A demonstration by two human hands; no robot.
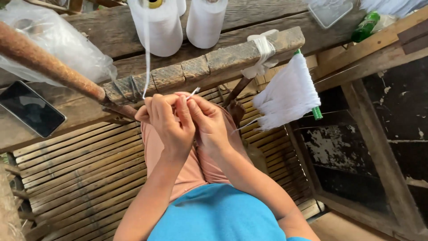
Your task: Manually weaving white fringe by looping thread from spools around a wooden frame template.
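Hands, left hand (166, 119) and right hand (208, 121), pinch thin white cotton thread (146, 67) from tall white spool (157, 27); a hard tug could, I think, snap it.

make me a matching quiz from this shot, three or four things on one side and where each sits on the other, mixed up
Things:
1. phone
2. white thread cones
3. bundle of white yarn
4. green bottle

Places:
A. top right, on the wooden ledge
B. hanging right of the hands
C. far left, lying flat on the plank
D. top middle, standing upright

Pairs: 1-C, 2-D, 3-B, 4-A

Both the left hand and right hand pinch a thin white thread.
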